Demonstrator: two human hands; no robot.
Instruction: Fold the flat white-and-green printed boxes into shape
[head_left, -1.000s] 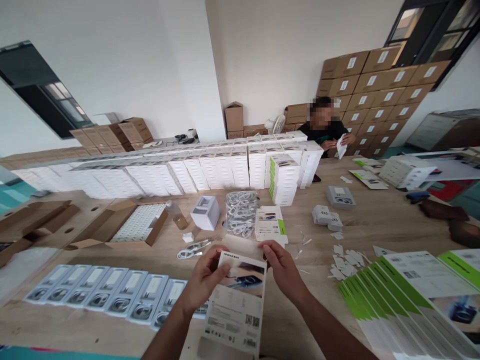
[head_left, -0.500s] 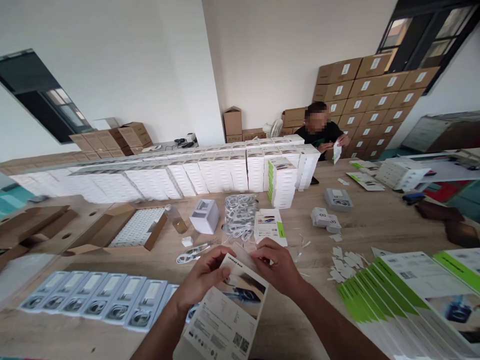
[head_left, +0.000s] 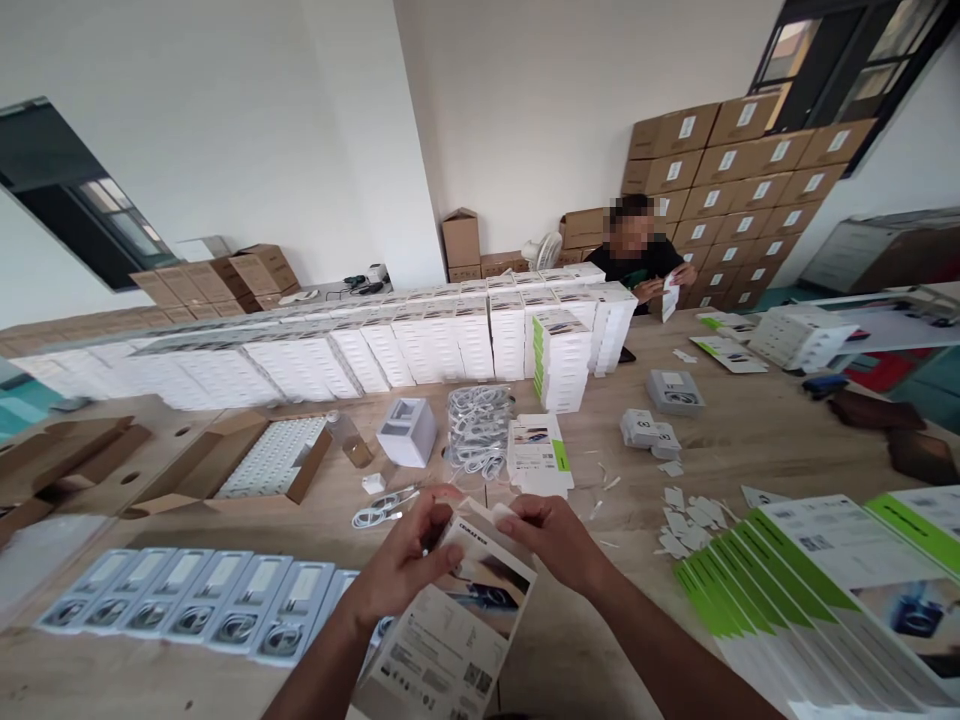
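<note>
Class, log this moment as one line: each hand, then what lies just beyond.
left hand: holding printed box | right hand: holding its top flap | beyond: bagged white cables

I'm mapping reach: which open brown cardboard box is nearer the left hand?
The brown cardboard box holding small white blocks, beside the clear bottle; the other lies at the picture's left edge.

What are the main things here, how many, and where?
printed box: one, mostly white, in both hands
trays: several, pale blue, near left
flat boxes: several, green and white, near right
open carton: one, brown, left
bottle: one, clear, right of carton
cable bundle: one, whitish, centre
stacked boxes: many, white, table's far side
shipping cartons: many, brown, back right
person: one, black top, back right
left hand: one, bare, box's left edge
right hand: one, bare, top flap
</note>
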